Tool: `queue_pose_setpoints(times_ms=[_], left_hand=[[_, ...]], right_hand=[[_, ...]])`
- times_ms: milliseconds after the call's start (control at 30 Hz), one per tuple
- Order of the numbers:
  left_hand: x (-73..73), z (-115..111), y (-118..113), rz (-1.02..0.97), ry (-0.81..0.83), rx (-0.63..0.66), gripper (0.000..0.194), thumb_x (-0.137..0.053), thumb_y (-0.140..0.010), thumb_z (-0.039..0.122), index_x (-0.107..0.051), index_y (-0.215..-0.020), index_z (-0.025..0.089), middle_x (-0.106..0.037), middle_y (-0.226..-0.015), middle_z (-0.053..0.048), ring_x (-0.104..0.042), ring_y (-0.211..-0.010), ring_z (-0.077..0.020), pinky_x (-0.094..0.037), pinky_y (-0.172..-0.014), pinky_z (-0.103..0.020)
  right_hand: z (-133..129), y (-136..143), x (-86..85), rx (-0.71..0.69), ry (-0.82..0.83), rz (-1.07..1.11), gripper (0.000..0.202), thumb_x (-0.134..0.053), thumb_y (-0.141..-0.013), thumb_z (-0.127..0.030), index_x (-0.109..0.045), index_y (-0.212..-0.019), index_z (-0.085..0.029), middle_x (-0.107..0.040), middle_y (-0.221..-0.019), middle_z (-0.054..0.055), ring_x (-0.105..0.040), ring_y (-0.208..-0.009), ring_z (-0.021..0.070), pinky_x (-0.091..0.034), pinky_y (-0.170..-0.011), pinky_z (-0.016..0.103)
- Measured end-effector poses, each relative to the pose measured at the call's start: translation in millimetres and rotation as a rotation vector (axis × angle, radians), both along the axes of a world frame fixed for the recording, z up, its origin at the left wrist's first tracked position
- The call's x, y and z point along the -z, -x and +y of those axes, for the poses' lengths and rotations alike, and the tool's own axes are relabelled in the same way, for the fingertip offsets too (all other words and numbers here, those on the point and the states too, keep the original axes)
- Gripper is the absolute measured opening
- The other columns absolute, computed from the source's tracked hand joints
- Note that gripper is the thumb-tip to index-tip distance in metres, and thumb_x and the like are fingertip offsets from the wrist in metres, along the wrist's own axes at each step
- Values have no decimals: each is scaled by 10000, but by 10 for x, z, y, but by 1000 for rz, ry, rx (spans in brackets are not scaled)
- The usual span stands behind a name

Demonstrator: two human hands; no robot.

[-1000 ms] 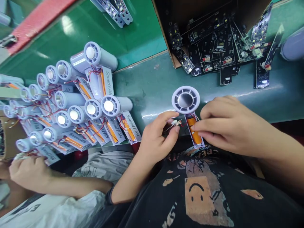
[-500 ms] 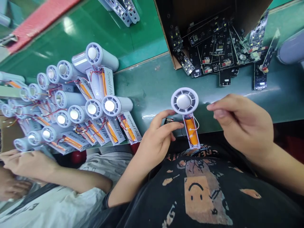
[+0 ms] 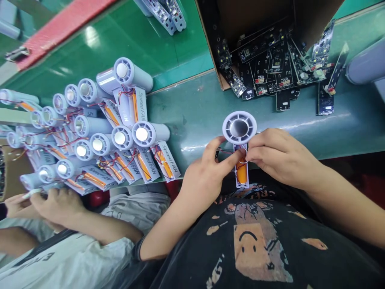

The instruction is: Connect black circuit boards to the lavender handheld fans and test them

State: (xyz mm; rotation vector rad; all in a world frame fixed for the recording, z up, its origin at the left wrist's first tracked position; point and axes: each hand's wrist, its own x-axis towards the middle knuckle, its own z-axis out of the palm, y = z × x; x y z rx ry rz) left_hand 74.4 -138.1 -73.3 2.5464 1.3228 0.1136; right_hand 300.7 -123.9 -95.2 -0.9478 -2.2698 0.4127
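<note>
A pale lilac handheld fan [image 3: 240, 127] is in front of me, its round head away from me and its handle open towards me. An orange battery [image 3: 241, 173] lies inside the handle. My left hand [image 3: 207, 172] is closed at the fan's left side, one finger by the head and another pressing into the handle's upper end. The corner of a small dark circuit board [image 3: 217, 152] with a red wire shows behind those fingers. My right hand [image 3: 278, 158] pinches a white wire [image 3: 244, 154] just below the fan head; its fingertips partly cover it.
Several similar open fans [image 3: 144, 134] with batteries and loose wires crowd the bench to the left. A cardboard box [image 3: 207, 36] holds several black circuit boards [image 3: 282, 64], some spilling onto the green bench [image 3: 192, 100]. Another person's hand [image 3: 60, 204] is at lower left.
My right hand has moved left to the handle and taken the white wire. A left finger has moved further into the handle's top. The fan has shifted and tilted slightly.
</note>
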Motion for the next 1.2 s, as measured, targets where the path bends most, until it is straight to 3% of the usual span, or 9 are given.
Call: queue_pose_setpoints(times_ms=[133, 333, 400, 467, 600, 733, 900, 1067, 1200], left_hand=[[35, -8, -12, -16, -18, -22, 509, -470, -920, 69, -536, -1332, 361, -442, -1413, -89, -638, -979, -199, -593, -635, -248], [115, -2, 34, -150, -52, -34, 508, -428, -924, 42, -537, -1315, 348, -467, -1375, -68, -580, -1128, -219, -596, -755, -279], [114, 23, 54, -190, -14, -23, 509, -413, -924, 38, -532, -1318, 337, -480, -1372, -61, -573, -1148, -214, -594, -806, -304], [104, 56, 71, -236, 37, -10, 503, -403, -931, 43, -516, -1333, 324, -498, -1365, -59, -578, -1152, -203, -585, -861, -327], [85, 113, 92, -359, 131, 4, 418, -440, -960, 90, -475, -1342, 255, -562, -1318, -80, -578, -1193, -194, -551, -964, -354], [88, 105, 110, -489, 135, -24, 444, -464, -928, 49, -434, -1337, 218, -596, -1296, -97, -565, -1235, -189, -505, -1047, -383], [78, 36, 108, -578, 171, -75, 372, -492, -895, 45, -485, -1210, 242, -574, -1296, -97, -547, -1254, -209, -491, -1044, -436], [43, -13, 40, -723, 236, -150, 100, -608, -904, 196, -541, -974, 221, -561, -1245, -101, -560, -1208, -242, -523, -958, -414], [36, -8, -20, -824, 252, -235, 53, -581, -946, 248, -561, -917, 207, -581, -1180, -91, -576, -1191, -250, -517, -981, -442]], right_hand=[[-37, 66, 74, 28, 95, 270, 100, -503, -940, -133, -556, -922, -215, -635, -954, 36, -603, -874, 154, -507, -758, 311], [-89, 77, 55, 400, 104, 215, 141, -521, -868, -94, -559, -855, -229, -627, -822, 32, -607, -804, 194, -487, -695, 356], [-104, 38, -11, 335, 18, 137, 156, -536, -824, -80, -553, -800, -233, -636, -836, 40, -591, -781, 202, -464, -678, 377], [-122, 7, -101, 141, -107, 71, 162, -557, -806, -87, -548, -748, -239, -664, -889, 35, -588, -820, 211, -446, -710, 403], [-143, 56, -251, -141, -211, 22, 124, -558, -875, -165, -618, -815, -256, -698, -971, 8, -585, -956, 208, -440, -819, 408], [-100, 171, -239, -8, -224, -193, 177, -590, -879, -203, -652, -1039, -245, -692, -994, 37, -554, -942, 232, -404, -814, 409], [-55, 192, -167, 24, -190, -161, 58, -625, -899, -192, -658, -892, -239, -671, -932, 30, -536, -894, 221, -370, -790, 385], [-76, 242, -190, 124, -51, -83, 138, -561, -951, -219, -673, -870, -236, -662, -850, 28, -539, -826, 201, -384, -757, 362], [-76, 263, -181, 129, -79, -72, 148, -559, -946, -202, -661, -842, -226, -662, -824, 29, -538, -791, 201, -365, -736, 370]])
